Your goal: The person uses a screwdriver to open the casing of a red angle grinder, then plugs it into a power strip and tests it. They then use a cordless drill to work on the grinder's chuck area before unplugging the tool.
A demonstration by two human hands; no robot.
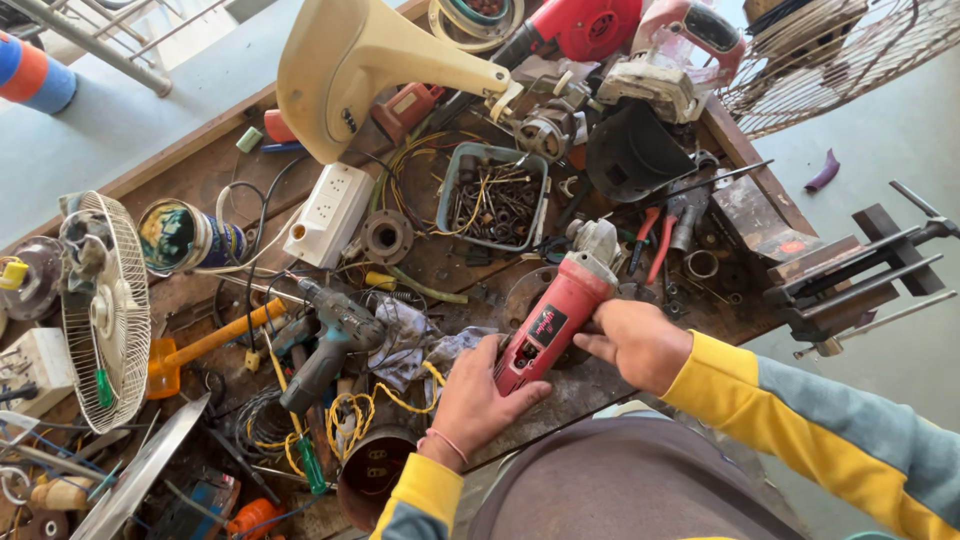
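A red angle grinder (552, 318) with a grey metal head lies slanted on the cluttered wooden workbench (215, 165), near its front edge. My left hand (478, 400) grips the rear end of the red body from below. From the right, my right hand (638, 343) closes around the middle of the body. Both arms wear yellow and grey sleeves, and a thin pink band circles the left wrist. A crumpled grey rag (408, 335) lies just left of the grinder.
A dark cordless drill (330, 340) and yellow wire (360, 410) lie to the left. A tray of bolts (492, 195), a white power strip (328, 213), red-handled pliers (652, 240), a cream fan base (350, 65), a fan guard (105, 310) and other power tools crowd the bench. A vise (850, 275) sits at the right edge.
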